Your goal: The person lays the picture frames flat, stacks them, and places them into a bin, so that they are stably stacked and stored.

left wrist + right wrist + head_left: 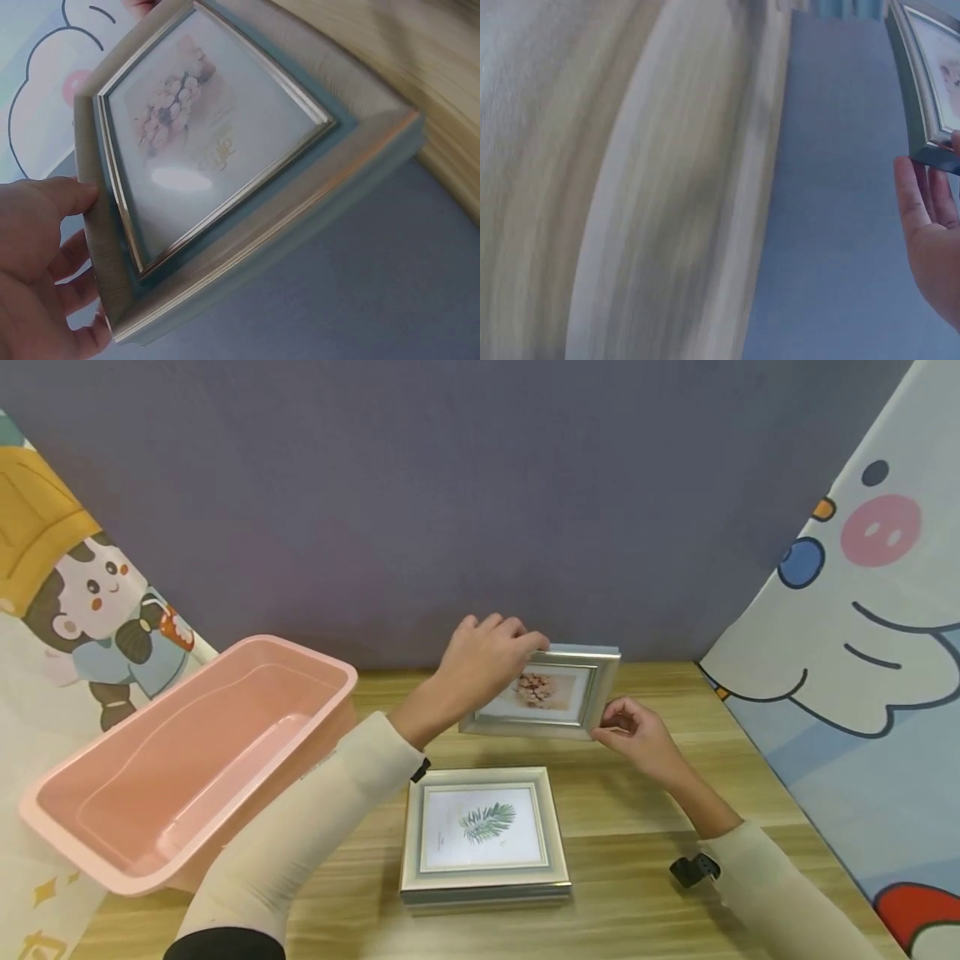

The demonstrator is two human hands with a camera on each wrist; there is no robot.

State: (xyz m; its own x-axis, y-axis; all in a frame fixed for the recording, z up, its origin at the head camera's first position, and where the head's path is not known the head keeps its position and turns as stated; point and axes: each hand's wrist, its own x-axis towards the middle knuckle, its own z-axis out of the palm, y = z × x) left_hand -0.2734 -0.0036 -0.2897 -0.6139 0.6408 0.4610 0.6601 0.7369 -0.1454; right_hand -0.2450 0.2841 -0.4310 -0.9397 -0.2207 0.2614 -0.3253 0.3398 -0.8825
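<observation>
Two hands (487, 664) (645, 743), fingers (73, 255) around one picture frame (555, 689), streaked tabletop (630, 860) below, grey wall (525, 510) behind

The left arm (315, 827) reaches forward across the body, and the left hand (491, 660) grips with bent fingers (79, 290). The right arm (780, 889) angles inward; the right hand (641, 739), lower, seemingly pinches, though its wrist view crops it.

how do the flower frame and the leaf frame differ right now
The flower frame shows pinkish blossoms; the leaf frame shows a green leafy sprig. The flower frame is held roughly upright by the left hand and right hand, while the leaf frame lies flat, face up, with neither hand holding it. Both are rectangular with pale, metallic-looking borders.
</observation>
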